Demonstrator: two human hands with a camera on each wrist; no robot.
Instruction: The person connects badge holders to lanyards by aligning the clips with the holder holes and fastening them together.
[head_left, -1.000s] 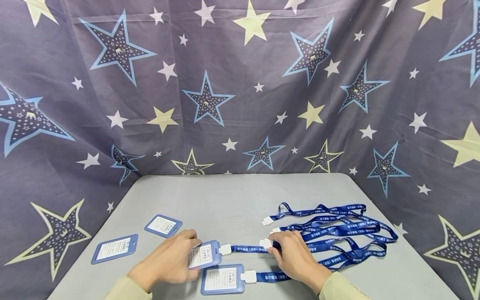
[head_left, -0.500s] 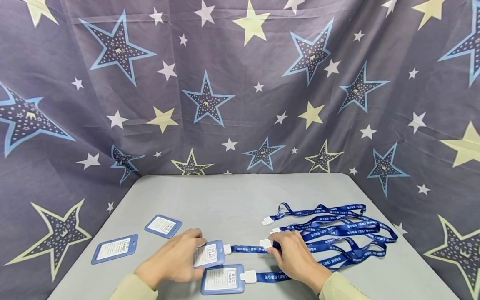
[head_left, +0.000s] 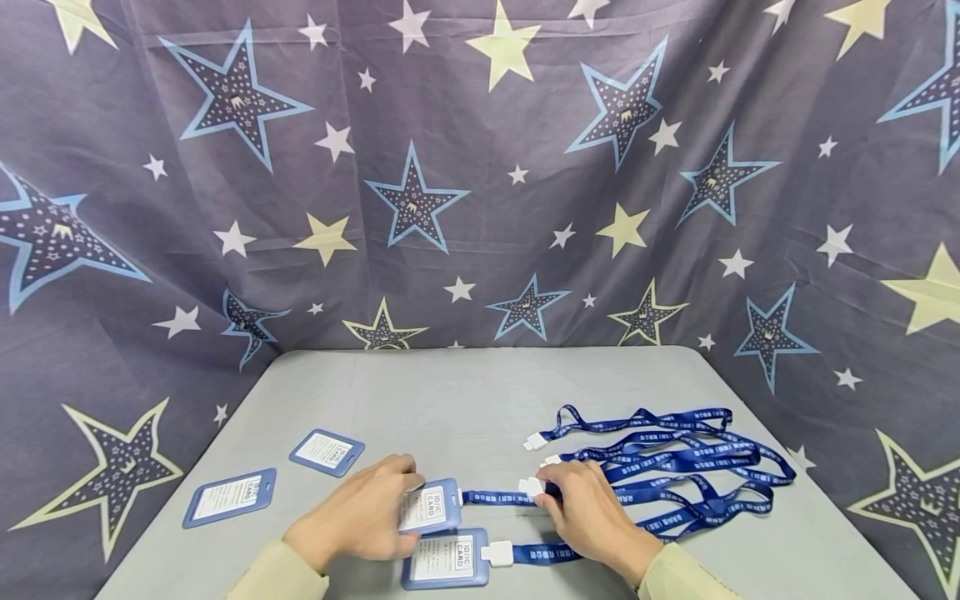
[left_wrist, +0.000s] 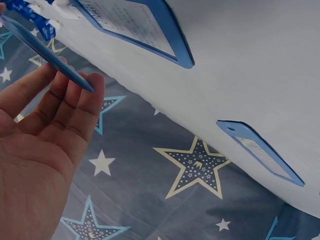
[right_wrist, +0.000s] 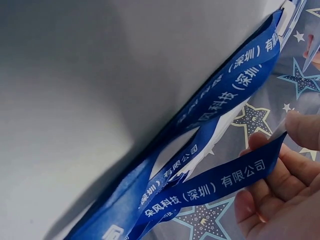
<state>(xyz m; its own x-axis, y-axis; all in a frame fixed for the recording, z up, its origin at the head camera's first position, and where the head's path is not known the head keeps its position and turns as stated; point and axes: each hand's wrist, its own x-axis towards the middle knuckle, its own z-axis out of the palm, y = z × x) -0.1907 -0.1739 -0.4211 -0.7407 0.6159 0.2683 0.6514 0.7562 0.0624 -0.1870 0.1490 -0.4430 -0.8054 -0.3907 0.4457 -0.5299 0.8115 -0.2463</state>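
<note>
In the head view, my left hand (head_left: 363, 512) grips a blue ID card holder (head_left: 431, 507) with a white card. The holder's slotted end covers most of a white clip on a blue lanyard strap (head_left: 498, 498); whether they are joined cannot be told. Edge-on in the left wrist view, this holder (left_wrist: 47, 52) sits between thumb and fingers. My right hand (head_left: 592, 517) pinches a white lanyard clip (head_left: 532, 487), and a printed blue strap (right_wrist: 215, 185) runs from those fingers. Just below lies another holder (head_left: 442, 560), with a white clip (head_left: 498, 553) at its slot.
Two loose card holders lie to the left, one nearer the back (head_left: 327, 452) and one farther out (head_left: 228, 498). Several blue lanyards (head_left: 690, 454) spread over the right side of the grey table (head_left: 450, 392). A star-print curtain (head_left: 480, 233) hangs behind.
My left hand has slid its card holder to the right, and the holder now covers the white clip that showed beside it. My right hand has stayed in place.
</note>
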